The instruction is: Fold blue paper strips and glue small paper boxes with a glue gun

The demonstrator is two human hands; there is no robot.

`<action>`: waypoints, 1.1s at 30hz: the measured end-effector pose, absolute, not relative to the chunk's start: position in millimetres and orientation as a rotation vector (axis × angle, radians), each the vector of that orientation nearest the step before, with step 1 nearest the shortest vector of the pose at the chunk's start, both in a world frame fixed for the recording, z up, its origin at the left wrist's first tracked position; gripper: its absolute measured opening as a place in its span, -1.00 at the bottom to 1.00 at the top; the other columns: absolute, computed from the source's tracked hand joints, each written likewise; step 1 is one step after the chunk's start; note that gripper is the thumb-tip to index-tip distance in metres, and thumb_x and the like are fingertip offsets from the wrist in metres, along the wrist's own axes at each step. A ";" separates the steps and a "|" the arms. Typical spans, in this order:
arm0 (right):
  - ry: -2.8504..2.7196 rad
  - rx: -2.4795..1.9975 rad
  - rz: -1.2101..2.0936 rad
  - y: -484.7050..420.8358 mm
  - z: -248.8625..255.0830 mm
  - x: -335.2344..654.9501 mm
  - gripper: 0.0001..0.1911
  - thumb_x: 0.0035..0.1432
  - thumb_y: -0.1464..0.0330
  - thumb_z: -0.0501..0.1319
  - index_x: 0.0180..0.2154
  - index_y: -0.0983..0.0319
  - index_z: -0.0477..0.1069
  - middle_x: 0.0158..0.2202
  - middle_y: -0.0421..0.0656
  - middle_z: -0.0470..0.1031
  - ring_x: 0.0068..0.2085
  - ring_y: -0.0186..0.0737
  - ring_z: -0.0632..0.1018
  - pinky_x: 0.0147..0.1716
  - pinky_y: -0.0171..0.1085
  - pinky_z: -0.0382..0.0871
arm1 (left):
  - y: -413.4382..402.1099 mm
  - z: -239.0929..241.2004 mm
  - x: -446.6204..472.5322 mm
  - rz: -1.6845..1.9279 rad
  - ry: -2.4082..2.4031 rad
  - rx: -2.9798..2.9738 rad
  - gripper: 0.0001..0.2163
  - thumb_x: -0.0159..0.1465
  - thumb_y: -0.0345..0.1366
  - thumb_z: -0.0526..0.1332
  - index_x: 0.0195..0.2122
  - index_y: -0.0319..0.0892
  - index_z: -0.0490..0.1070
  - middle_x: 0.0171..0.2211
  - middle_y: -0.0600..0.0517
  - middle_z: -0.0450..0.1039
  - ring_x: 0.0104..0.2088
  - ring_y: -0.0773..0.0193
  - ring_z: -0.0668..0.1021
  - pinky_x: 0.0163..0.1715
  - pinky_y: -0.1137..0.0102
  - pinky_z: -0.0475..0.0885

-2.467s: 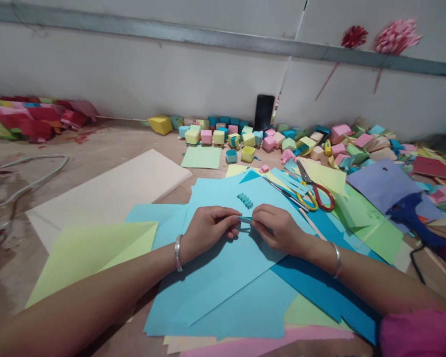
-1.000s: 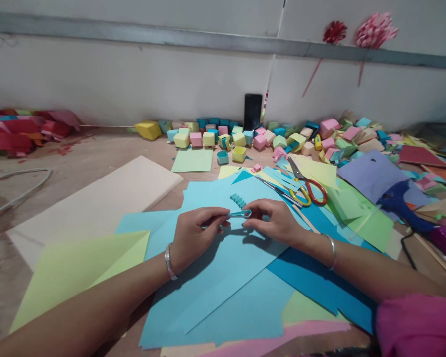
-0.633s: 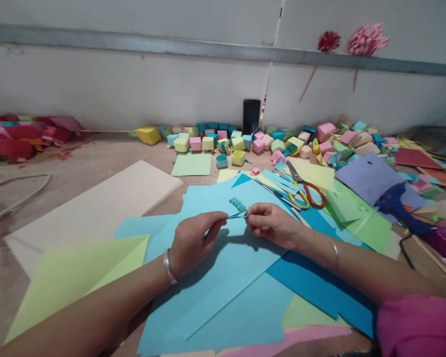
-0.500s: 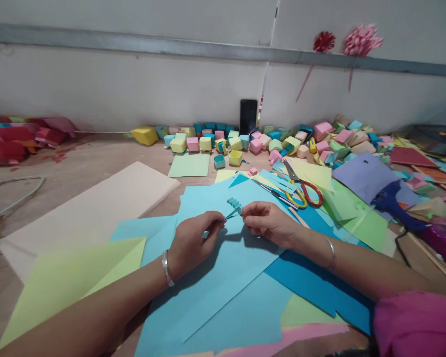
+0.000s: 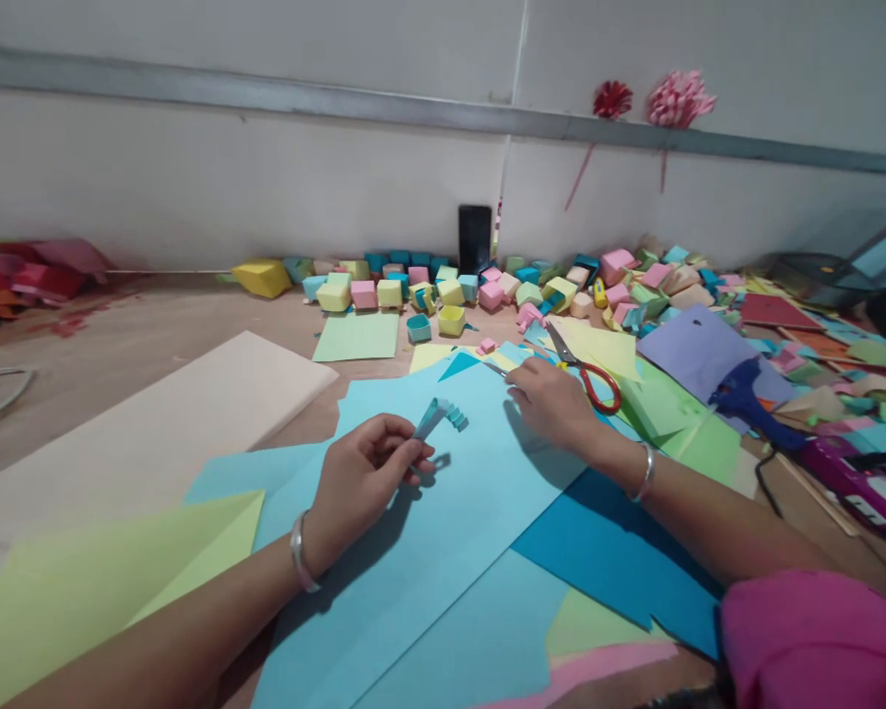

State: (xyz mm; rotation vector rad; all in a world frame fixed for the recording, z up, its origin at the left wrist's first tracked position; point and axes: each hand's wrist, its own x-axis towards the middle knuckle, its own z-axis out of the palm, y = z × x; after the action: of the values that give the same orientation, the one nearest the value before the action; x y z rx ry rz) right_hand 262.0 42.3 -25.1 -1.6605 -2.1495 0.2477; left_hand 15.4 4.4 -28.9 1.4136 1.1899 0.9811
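My left hand (image 5: 373,483) pinches a light blue paper strip (image 5: 429,418) between thumb and fingers. Its free end is pleated in small zigzag folds and points up and to the right, above the large light blue sheets (image 5: 458,502). My right hand (image 5: 553,399) is apart from the strip, palm down, its fingers bent and slightly parted over a thin pointed tool (image 5: 495,369). Most of that tool is hidden under the hand. Right beside the hand lie scissors (image 5: 601,389) with a red handle loop, blades pointing up and left.
Small folded paper boxes (image 5: 452,320) line the wall, with a black phone (image 5: 474,239) upright among them. On the right are a purple sheet (image 5: 698,350), a dark blue brush-like tool (image 5: 757,399) and a purple device (image 5: 853,483). Cream paper (image 5: 192,423) and green paper (image 5: 140,561) lie left.
My right hand has let go of the blue strip and moved right and up to the tools. My left hand keeps the strip, turned so its pleated end hangs to the right.
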 end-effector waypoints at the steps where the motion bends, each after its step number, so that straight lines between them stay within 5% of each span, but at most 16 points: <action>1: -2.220 -1.801 0.039 46.4 -24.1 266.8 -0.82 0.20 0.47 0.14 -0.26 0.32 0.52 -0.24 0.11 0.52 -0.25 -0.06 0.52 -0.35 -0.19 0.29 | 6.2 -28.1 15.5 0.973 1.178 1.350 -0.82 0.18 -0.23 0.30 -0.33 -0.20 0.34 -0.45 -0.03 0.60 -0.48 0.20 0.64 -0.54 0.41 0.51; 9: -2.433 -2.025 -0.306 60.3 -33.3 281.1 -0.77 0.19 0.54 0.06 -0.24 0.35 0.49 -0.29 0.12 0.51 -0.36 -0.03 0.53 -0.50 -0.20 0.09 | 9.5 -29.0 12.0 0.911 1.071 1.098 -0.76 0.17 -0.24 0.36 -0.30 -0.21 0.32 -0.43 -0.03 0.60 -0.49 0.34 0.61 -0.52 0.52 0.48; 16: -2.271 -1.299 -0.609 33.7 -15.9 260.5 -0.78 0.23 0.47 0.09 -0.20 0.28 0.51 -0.36 -0.04 0.47 -0.30 -0.15 0.43 -0.32 -0.18 0.15 | 14.3 -30.6 7.3 0.922 0.920 0.812 -0.74 0.12 -0.32 0.41 -0.30 -0.21 0.32 -0.45 0.00 0.58 -0.55 0.43 0.56 -0.59 0.62 0.45; 21: -2.118 -1.270 -0.876 9.2 -2.8 250.3 -0.80 0.28 0.47 0.11 -0.21 0.26 0.52 -0.44 -0.15 0.42 -0.47 -0.32 0.27 -0.48 -0.24 -0.01 | 17.7 -30.3 5.5 0.965 0.876 0.653 -0.66 0.03 -0.39 0.46 -0.28 -0.21 0.31 -0.46 0.03 0.56 -0.55 0.45 0.54 -0.60 0.66 0.45; 33: -2.222 -1.218 -0.741 -4.5 -10.9 241.0 -0.80 0.30 0.46 0.12 -0.19 0.34 0.52 -0.43 -0.12 0.41 -0.47 -0.33 0.29 -0.54 -0.22 -0.02 | 16.9 -33.2 6.6 0.973 0.884 0.711 -0.68 0.05 -0.40 0.45 -0.29 -0.22 0.30 -0.46 0.02 0.56 -0.54 0.44 0.54 -0.60 0.65 0.45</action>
State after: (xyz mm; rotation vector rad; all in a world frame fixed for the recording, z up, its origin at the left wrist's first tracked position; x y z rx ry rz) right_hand 241.0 -4.5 -10.9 -1.2180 -2.2218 -0.7408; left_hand 6.6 16.9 -33.2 0.7112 0.8843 0.9726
